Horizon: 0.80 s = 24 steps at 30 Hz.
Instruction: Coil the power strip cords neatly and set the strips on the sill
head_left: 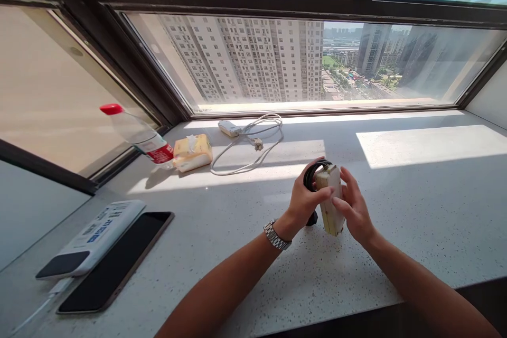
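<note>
What looks like an off-white, yellowed power strip [333,214] is held upright just above the speckled white counter, between my two hands. A black cord [311,175] is coiled in a loop at its left, and a dark end [312,218] hangs low beside it, perhaps the plug. My left hand [303,195] grips the strip and the cord loop from the left, thumb across the near face. From the right, my right hand [356,211] closes on the strip with its thumb on the near face. Its fingertips behind the strip are partly hidden.
A white power strip [228,128] with a looped grey cord [245,169] lies by the window. To its left are a tissue pack [193,153] and a red-capped bottle [148,140]. A phone [119,261] and a white power bank [99,235] with a cable lie at left.
</note>
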Tool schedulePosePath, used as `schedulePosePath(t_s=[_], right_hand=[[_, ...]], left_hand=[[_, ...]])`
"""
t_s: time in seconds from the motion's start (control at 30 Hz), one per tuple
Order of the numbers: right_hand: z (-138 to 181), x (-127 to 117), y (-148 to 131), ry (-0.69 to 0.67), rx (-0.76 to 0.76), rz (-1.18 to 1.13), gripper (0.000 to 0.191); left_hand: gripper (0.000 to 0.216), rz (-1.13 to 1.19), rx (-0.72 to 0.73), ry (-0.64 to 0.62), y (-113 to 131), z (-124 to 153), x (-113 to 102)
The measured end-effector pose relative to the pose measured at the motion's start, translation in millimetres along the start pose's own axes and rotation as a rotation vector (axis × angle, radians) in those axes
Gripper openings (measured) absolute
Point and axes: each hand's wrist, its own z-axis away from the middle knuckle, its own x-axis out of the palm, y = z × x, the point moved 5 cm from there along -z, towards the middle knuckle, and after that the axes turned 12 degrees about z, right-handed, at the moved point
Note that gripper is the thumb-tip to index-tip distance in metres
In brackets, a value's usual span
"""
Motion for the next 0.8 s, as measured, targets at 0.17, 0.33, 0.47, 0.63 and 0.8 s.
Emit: schedulePosePath(t_s=[0.17,0.33,0.47,0.63,0.8], right_hand=[[-5,2,-3,-0.110,0.082,-0.103,0.065],[-2,8,0,-0.238,0.181,-0.185,0.059],[1,15,6,-0.317,0.246,-0.298,0.064],[0,23,16,-0.338,0.261,-0.438,0.069],[-3,27,24,-0.317,0.295,-0.447,0.070]], left_hand=[[0.064,0.141,-0.100,-0.139,-1,3,3],[0.064,0.069,-0.042,-0.146,-1,3,4],[0.059,-0.142,-0.037,-0.147,-4,-8,-7],[0.053,-0.110,-0.070,-0.052,-14,-13,-20],[0.053,-0.101,-0.023,0.001,-19,-9,-21]])
